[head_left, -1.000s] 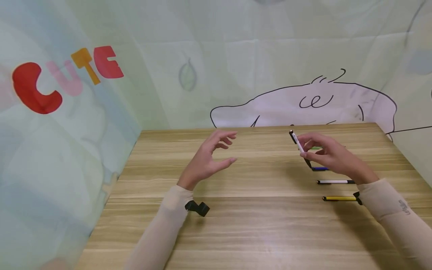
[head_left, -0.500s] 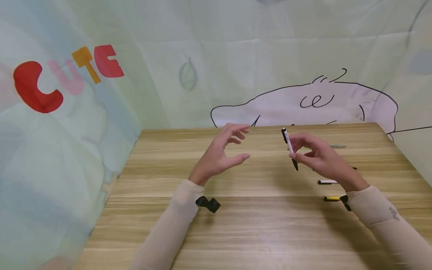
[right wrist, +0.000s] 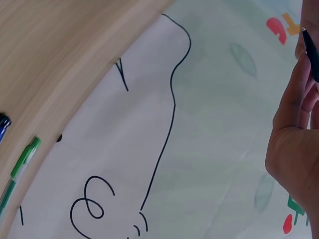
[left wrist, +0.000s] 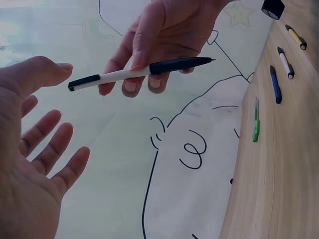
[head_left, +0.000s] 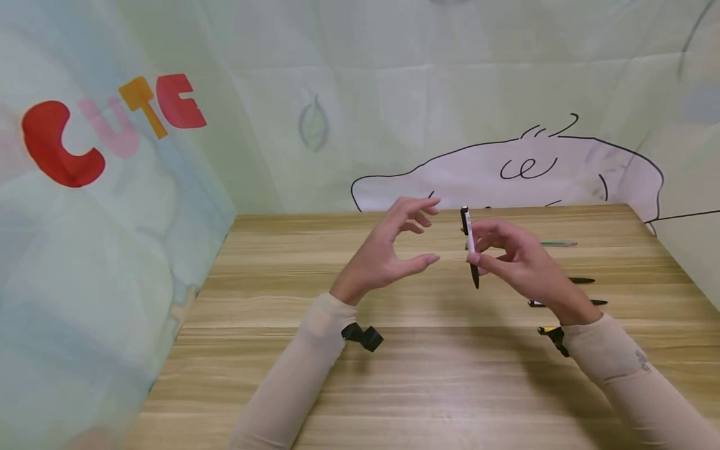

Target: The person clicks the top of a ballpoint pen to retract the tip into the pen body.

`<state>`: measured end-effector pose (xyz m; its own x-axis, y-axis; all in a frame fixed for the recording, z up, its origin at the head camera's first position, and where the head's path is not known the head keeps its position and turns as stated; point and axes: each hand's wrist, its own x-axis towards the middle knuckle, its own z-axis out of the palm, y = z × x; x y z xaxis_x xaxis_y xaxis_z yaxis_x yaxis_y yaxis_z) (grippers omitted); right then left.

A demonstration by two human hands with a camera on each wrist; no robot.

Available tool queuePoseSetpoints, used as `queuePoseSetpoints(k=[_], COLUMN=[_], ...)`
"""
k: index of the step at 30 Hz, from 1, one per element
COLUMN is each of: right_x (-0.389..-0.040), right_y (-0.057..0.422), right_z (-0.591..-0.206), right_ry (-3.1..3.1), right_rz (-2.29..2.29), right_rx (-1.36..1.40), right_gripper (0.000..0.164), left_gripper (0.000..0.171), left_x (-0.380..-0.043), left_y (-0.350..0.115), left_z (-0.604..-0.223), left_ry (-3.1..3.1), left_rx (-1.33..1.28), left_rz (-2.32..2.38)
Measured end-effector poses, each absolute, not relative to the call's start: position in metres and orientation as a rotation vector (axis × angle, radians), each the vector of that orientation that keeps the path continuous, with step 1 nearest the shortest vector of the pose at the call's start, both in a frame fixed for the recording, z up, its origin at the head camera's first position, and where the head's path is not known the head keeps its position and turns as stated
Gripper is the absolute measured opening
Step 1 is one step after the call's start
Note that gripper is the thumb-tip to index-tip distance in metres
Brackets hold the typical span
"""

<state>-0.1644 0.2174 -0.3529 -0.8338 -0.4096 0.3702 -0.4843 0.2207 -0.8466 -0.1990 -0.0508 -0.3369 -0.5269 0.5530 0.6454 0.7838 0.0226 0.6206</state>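
Note:
A white pen with black ends (head_left: 471, 240) is pinched between the thumb and fingers of my right hand (head_left: 520, 259), held above the table with its dark tip pointing down. My left hand (head_left: 388, 250) hovers to the left of the pen, thumb and fingers spread apart with nothing between them. The left wrist view shows a gap between the left fingertips and the clip end of the white pen (left wrist: 117, 75). In the right wrist view only the pen's dark tip (right wrist: 310, 50) shows, at the right edge.
On the wooden table (head_left: 394, 375) several pens lie in a row at the right: a green pen (left wrist: 256, 122), a blue pen (left wrist: 275, 84), a white pen (left wrist: 285, 63) and a yellow pen (left wrist: 296, 37). My right arm partly covers them in the head view. A printed cloth (head_left: 281, 125) rises behind the table.
My right hand has carried the pen leftward, away from the row, and the pen has turned more upright. My left hand has moved right and slightly farther from me, towards the pen.

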Motion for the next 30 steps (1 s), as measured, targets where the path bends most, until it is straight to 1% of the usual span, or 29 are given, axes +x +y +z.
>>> queuePoseSetpoints(k=[4, 10, 16, 30], right_x=[-0.163, -0.163, -0.164, -0.163], right_y=[0.211, 0.206, 0.202, 0.191], right_z=[-0.349, -0.344, -0.340, -0.337], right_ry=[-2.376, -2.346, -2.303, -2.175], right_rz=[1.726, 1.771, 1.829, 2.021], right_rx=[0.888, 0.912, 0.948, 0.951], right_gripper=[0.038, 0.035, 0.037, 0.035], left_gripper=[0.082, 0.092, 0.100, 0.106], left_x=[-0.200, -0.203, -0.205, -0.208], left_y=[-0.044, -0.037, -0.033, -0.023], left_z=[-0.335, -0.334, -0.334, -0.332], left_ry=[-2.065, -2.080, -2.084, -2.087], left_rx=[-1.417, -1.443, -1.480, -1.556], left_rz=[-1.485, -1.436, -1.410, -1.349])
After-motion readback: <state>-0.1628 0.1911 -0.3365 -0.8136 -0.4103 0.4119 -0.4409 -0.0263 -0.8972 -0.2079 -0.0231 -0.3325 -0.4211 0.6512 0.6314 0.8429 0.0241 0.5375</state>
